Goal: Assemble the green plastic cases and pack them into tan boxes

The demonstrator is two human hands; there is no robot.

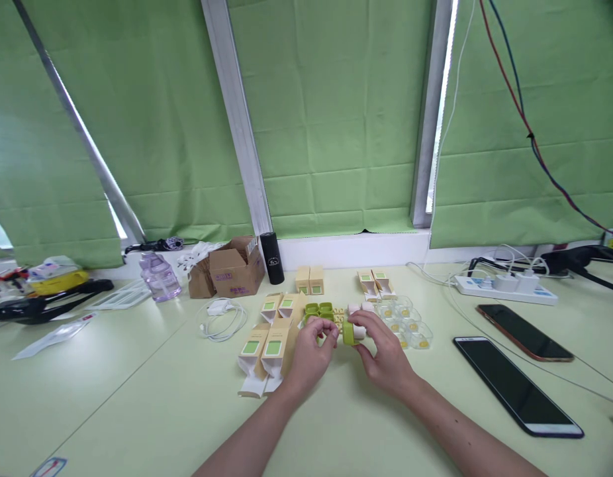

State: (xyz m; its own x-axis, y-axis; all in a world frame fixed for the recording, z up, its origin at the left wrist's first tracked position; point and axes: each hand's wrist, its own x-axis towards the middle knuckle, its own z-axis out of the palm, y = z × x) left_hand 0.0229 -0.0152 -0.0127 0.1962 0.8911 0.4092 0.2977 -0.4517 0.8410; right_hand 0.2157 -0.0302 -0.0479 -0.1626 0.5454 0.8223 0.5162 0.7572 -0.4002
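My left hand (314, 348) and my right hand (383, 351) meet over the middle of the pale green table (138, 397). The right hand's fingers pinch a small green-and-white piece (350, 332). The left hand's fingers are curled close to it; what they hold is too small to name. Just behind the hands lie small green cases (319, 309) and clear plastic trays (406, 321). Open beige cartons with green labels (267, 344) lie to the left of my left hand.
Two dark phones (515, 384) (525, 331) lie at right, a white power strip (505, 286) with cables behind them. A brown cardboard box (234, 268), black cylinder (271, 257), purple bottle (160, 275) and white cable (222, 318) stand at back left. Green blinds cover the windows.
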